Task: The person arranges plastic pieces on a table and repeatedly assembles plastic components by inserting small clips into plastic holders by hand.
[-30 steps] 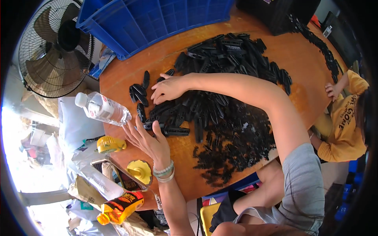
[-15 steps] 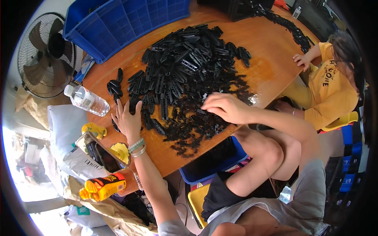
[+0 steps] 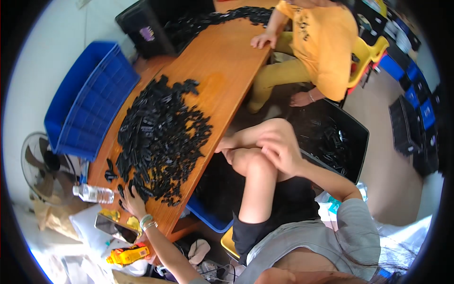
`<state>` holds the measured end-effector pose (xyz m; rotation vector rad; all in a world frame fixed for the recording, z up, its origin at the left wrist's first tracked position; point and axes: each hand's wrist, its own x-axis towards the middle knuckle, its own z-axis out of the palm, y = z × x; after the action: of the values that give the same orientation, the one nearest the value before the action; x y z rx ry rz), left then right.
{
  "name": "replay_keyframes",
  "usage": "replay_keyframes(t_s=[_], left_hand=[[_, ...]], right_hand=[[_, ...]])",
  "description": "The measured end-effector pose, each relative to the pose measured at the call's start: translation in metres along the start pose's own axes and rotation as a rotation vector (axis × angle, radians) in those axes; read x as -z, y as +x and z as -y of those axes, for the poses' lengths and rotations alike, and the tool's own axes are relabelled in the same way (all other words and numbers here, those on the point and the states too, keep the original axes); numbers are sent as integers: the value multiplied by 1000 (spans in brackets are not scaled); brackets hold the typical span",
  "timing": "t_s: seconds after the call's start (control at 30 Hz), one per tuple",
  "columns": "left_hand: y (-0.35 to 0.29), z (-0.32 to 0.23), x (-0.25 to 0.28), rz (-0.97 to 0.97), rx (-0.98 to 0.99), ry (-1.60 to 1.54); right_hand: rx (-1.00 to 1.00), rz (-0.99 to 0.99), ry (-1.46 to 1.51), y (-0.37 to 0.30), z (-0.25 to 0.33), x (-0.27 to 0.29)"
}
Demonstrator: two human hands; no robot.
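A heap of long, slotted black plastic parts (image 3: 146, 125) lies on the wooden table (image 3: 227, 66), with smaller black pieces (image 3: 182, 154) spread along its near side. At the heap's near left end is my left hand (image 3: 135, 204), fingers apart beside a few loose black parts; whether it touches one is hard to tell. My right hand (image 3: 280, 150) is off the table, over my raised knee (image 3: 253, 163). Its fingers are loosely bent and apart, with nothing visible in them.
A clear bottle (image 3: 94, 193), a phone (image 3: 116, 228) and an orange bottle (image 3: 128, 254) are near my left arm. A blue crate (image 3: 90, 109) stands at the left. Across the table's right side sits a person in yellow (image 3: 326, 47). A black bin (image 3: 357, 151) holds more parts.
The view has swung to the right. My right hand has left the small black pieces and moved over to my knee. My left hand stays near the heap's left end.
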<state>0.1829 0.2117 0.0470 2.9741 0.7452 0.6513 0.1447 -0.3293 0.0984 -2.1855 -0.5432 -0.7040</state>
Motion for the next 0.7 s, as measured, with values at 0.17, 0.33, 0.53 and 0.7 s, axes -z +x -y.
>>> replay_keyframes(t_s=[0.17, 0.33, 0.53, 0.7], left_hand=[[-4, -7, 0, -3, -15, -8], [-11, -17, 5, 116, 62, 56], [-11, -5, 3, 154, 125, 79], [-12, -2, -1, 103, 49, -59]], right_hand=[[-554, 65, -421, -56, -149, 36], [-707, 610, -475, -73, -209, 14], [-1236, 694, -8, -62, -231, -15], [-1273, 874, 165, -92, -255, -31]])
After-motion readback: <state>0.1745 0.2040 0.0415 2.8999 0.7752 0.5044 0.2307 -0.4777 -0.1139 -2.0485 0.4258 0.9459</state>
